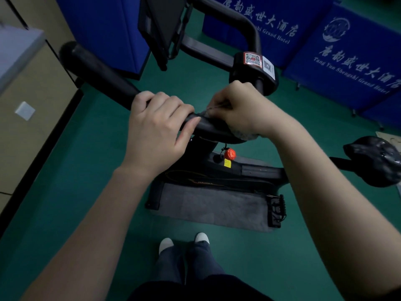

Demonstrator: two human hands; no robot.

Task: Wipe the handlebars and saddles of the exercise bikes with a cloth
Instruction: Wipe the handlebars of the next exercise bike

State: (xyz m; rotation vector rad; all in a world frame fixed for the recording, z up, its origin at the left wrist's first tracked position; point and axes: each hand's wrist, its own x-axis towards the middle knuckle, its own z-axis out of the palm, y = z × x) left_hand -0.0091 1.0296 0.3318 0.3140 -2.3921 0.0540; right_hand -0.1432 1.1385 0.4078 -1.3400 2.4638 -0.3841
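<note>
A black exercise-bike handlebar [97, 68] runs from upper left toward the middle, then loops back along the far side [234, 16]. My left hand [158, 127] grips the near bar from above, fingers curled over it. Right beside it, my right hand [240, 111] holds a bunched grey cloth [245, 134] wrapped against the bar; only the cloth's edges show under the palm. The black saddle [375, 161], shiny with a plastic cover, sits at the right edge, away from both hands.
The bike's black frame [238, 170] with a red knob [229, 154] stands on a grey mat [206, 205] on green floor. Blue hotel screens [347, 53] close the back and right. A beige wall [32, 127] runs along the left. My feet [184, 242] stand just before the mat.
</note>
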